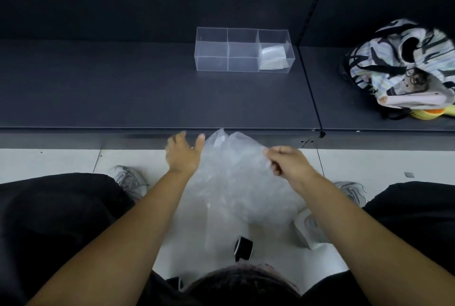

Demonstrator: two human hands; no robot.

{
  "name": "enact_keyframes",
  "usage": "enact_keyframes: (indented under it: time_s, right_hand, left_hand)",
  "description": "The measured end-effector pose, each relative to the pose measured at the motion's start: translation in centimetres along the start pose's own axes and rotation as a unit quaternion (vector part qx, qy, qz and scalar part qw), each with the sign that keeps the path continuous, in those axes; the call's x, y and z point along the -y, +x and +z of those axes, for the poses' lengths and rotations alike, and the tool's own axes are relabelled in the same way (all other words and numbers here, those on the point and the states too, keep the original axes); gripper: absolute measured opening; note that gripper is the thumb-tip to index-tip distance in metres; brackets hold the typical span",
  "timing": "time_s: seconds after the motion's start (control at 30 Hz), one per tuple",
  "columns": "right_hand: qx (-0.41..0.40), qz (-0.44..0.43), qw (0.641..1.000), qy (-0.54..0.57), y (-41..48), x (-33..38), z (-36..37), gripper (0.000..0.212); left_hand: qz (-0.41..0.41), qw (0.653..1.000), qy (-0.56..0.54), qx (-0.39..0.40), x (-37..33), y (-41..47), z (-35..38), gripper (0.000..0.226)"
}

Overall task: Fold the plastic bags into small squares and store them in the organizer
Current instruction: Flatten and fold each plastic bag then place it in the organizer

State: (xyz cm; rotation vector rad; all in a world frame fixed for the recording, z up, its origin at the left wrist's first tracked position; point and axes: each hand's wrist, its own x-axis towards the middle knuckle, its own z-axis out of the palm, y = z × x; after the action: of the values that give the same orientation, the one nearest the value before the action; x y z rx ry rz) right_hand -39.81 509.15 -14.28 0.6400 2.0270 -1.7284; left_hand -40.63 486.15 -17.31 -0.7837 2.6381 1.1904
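Pinching the upper right edge of a clear plastic bag [236,182] between thumb and curled fingers of the right hand [286,161]. Gripping nothing with the left hand [183,155]: fingers spread wide, thumb just beside the bag's upper left edge, contact impossible to tell. Bag unfolded and crumpled, held up in front of the front edge of the dark shelf [123,89], above a white tiled floor [49,163]. Toward the shelf's back edge, a clear compartmented organizer [211,63], one folded plastic bag [272,58] in its rightmost compartment. Far right on the shelf, well apart from the organizer, a striped fabric bag [398,64]. On the floor beneath the held bag, a small black roll [243,247].
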Motion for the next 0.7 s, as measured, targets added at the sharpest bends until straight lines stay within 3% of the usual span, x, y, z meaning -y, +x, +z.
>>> enact_keyframes:
  time_s: [0.03, 0.1, 0.13, 0.2, 0.27, 0.4, 0.53, 0.6, 0.7]
  right_hand:
    - [-0.004, 0.006, 0.999, 0.050, 0.2, 0.9, -0.4, 0.023]
    - [0.006, 0.004, 0.992, 0.125, 0.4, 2.5, -1.2, 0.028]
    - [0.021, 0.000, 0.989, 0.146, 0.5, 3.1, -1.5, 0.027]
    - [0.063, 0.006, 0.981, 0.181, 0.5, 4.0, -1.9, 0.021]
    - [0.094, 0.041, 0.966, 0.238, 0.7, 4.4, -2.5, 0.019]
    - [0.088, 0.102, 0.920, 0.367, 1.0, 5.2, -5.1, 0.026]
    - [0.016, 0.121, 0.933, 0.340, 1.0, 5.4, -7.8, 0.024]
    - [0.006, 0.122, 0.920, 0.373, 1.0, 5.6, -8.5, 0.026]
    - [0.057, 0.130, 0.887, 0.440, 0.9, 5.9, -7.7, 0.016]
  left_hand:
    - [0.047, 0.996, -0.066, 0.029, -0.8, -0.1, -0.2, 0.066]
    - [0.066, 0.961, -0.188, 0.193, -3.2, -0.8, -0.4, 0.073]
    - [0.064, 0.939, -0.201, 0.270, -4.4, -1.5, -0.5, 0.082]
    - [0.073, 0.910, -0.206, 0.353, -5.5, -2.1, 0.1, 0.102]
    - [0.066, 0.900, -0.211, 0.375, -5.4, -2.0, 0.9, 0.094]
    - [0.039, 0.893, -0.258, 0.368, -4.0, -1.3, 0.6, 0.039]
    - [-0.026, 0.856, -0.402, 0.323, -3.6, 0.1, -0.9, 0.018]
    - [-0.026, 0.853, -0.413, 0.319, -4.0, 0.1, -1.2, 0.030]
    - [0.007, 0.839, -0.351, 0.417, -4.8, -1.6, -0.4, 0.085]
